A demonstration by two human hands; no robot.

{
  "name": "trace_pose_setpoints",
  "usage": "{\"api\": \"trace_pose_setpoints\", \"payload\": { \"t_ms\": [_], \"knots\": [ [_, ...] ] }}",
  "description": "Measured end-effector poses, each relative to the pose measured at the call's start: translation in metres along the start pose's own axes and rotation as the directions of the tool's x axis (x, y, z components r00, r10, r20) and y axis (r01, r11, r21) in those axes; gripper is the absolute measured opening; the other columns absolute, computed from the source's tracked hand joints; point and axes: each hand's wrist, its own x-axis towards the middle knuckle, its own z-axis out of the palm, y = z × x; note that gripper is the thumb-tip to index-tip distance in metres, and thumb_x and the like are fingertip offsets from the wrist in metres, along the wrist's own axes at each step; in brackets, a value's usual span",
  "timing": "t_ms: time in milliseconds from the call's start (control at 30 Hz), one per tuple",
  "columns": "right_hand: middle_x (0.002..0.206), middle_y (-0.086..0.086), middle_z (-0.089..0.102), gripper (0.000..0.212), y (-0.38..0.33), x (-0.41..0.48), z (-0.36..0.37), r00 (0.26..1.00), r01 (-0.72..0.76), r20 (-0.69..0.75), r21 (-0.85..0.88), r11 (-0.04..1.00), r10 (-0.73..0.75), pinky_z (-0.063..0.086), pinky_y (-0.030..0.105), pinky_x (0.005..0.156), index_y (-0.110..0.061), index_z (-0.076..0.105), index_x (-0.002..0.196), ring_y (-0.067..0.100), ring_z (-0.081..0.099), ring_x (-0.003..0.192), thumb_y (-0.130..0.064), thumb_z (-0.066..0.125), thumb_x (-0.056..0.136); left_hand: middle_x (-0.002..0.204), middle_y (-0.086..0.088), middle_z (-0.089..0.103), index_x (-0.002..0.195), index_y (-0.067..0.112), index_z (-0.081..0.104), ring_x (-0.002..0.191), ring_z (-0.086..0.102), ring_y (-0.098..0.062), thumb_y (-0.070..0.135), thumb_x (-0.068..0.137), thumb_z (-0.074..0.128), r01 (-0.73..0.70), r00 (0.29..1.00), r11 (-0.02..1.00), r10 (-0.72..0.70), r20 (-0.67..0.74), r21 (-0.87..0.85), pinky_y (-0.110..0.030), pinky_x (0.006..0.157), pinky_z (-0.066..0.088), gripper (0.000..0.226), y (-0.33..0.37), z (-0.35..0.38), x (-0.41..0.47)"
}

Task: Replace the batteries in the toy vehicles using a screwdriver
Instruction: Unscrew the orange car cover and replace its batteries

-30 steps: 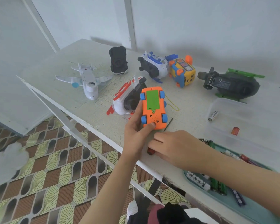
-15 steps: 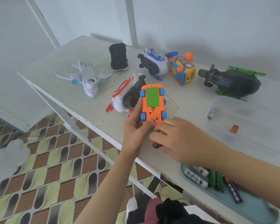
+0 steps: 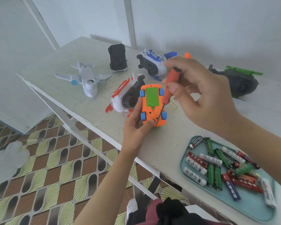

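Left hand [image 3: 136, 127] low, gripping; right hand [image 3: 203, 96] raised, fingers [image 3: 177, 63] pinching.

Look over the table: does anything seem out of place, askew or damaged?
Lying belly-up: the black car, the white plane, and the orange car in the left hand. Batteries lie jumbled in the teal tray. None looks broken.

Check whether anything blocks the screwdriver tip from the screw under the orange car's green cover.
Nothing visible does. The screwdriver in the right hand has its tip beside the thumb of the left hand on the orange car; only bare underside lies between it and the screw below the green cover.
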Motion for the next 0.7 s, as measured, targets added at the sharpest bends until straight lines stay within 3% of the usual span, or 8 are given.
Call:
{"api": "trace_pose_setpoints", "payload": {
  "t_ms": [100,200,300,367,433,533,700],
  "knots": [
    [0.087,0.001,0.064,0.025,0.002,-0.001,0.002,0.999,0.030,-0.045,-0.011,0.999,-0.030,0.056,0.024,0.076,-0.001,0.055,0.120,0.012,0.069,0.081,-0.001,0.052,0.094,0.140,-0.005,0.055,0.148,0.017,0.036,0.128,0.053,-0.020,0.019,0.075,0.071,-0.013,1.000,0.999,0.014,-0.019,0.051,-0.039,0.103,0.046,0.081,0.001,0.001,-0.001],
    [0.088,0.003,0.063,0.023,0.009,-0.003,0.007,0.997,0.030,-0.073,-0.024,0.999,-0.032,0.057,0.030,0.078,0.000,0.055,0.118,0.016,0.068,0.082,-0.002,0.050,0.096,0.139,0.006,0.055,0.149,0.019,0.035,0.131,0.050,-0.014,0.032,0.076,0.071,-0.059,0.997,0.985,0.067,-0.043,0.161,-0.045,0.109,0.040,0.082,-0.003,0.003,-0.002],
    [0.090,0.007,0.063,0.022,0.014,-0.003,0.009,0.994,0.039,-0.101,-0.030,0.999,-0.042,0.057,0.030,0.078,0.002,0.054,0.117,0.017,0.069,0.079,-0.001,0.049,0.096,0.131,0.030,0.055,0.147,0.026,0.034,0.126,0.050,0.001,0.033,0.077,0.072,-0.079,0.994,0.977,0.093,-0.065,0.196,-0.030,0.106,0.041,0.080,-0.004,0.005,-0.004],
    [0.089,0.009,0.063,0.021,0.014,-0.002,0.009,0.992,0.051,-0.117,-0.043,0.998,-0.055,0.056,0.026,0.079,0.003,0.054,0.117,0.018,0.069,0.078,0.001,0.050,0.096,0.121,0.037,0.056,0.143,0.027,0.032,0.117,0.050,0.014,0.017,0.082,0.074,-0.089,0.992,0.978,0.104,-0.069,0.190,-0.012,0.095,0.042,0.074,-0.005,0.007,-0.005],
    [0.089,0.009,0.063,0.021,0.014,-0.001,0.010,0.991,0.058,-0.121,-0.045,0.997,-0.063,0.056,0.024,0.080,0.004,0.054,0.116,0.020,0.069,0.079,0.003,0.050,0.095,0.117,0.039,0.055,0.142,0.024,0.030,0.110,0.049,0.022,0.000,0.085,0.070,-0.098,0.992,0.978,0.111,-0.058,0.184,-0.004,0.088,0.040,0.074,-0.005,0.007,-0.005],
    [0.089,0.009,0.061,0.021,0.014,0.000,0.011,0.992,0.066,-0.100,-0.049,0.997,-0.070,0.057,0.030,0.078,0.005,0.054,0.116,0.019,0.069,0.078,0.001,0.049,0.096,0.110,0.050,0.053,0.142,0.026,0.030,0.111,0.047,0.023,0.008,0.083,0.070,-0.111,0.991,0.970,0.124,-0.049,0.215,-0.003,0.088,0.039,0.073,-0.007,0.006,-0.005],
    [0.091,0.008,0.062,0.022,0.016,0.000,0.012,0.993,0.067,-0.090,-0.061,0.996,-0.072,0.057,0.035,0.076,0.004,0.055,0.117,0.016,0.069,0.078,-0.001,0.049,0.097,0.114,0.049,0.052,0.138,0.039,0.033,0.121,0.044,0.017,0.021,0.081,0.067,-0.103,0.992,0.969,0.117,-0.054,0.224,-0.014,0.101,0.039,0.069,-0.004,0.006,-0.005]
  ]
}}
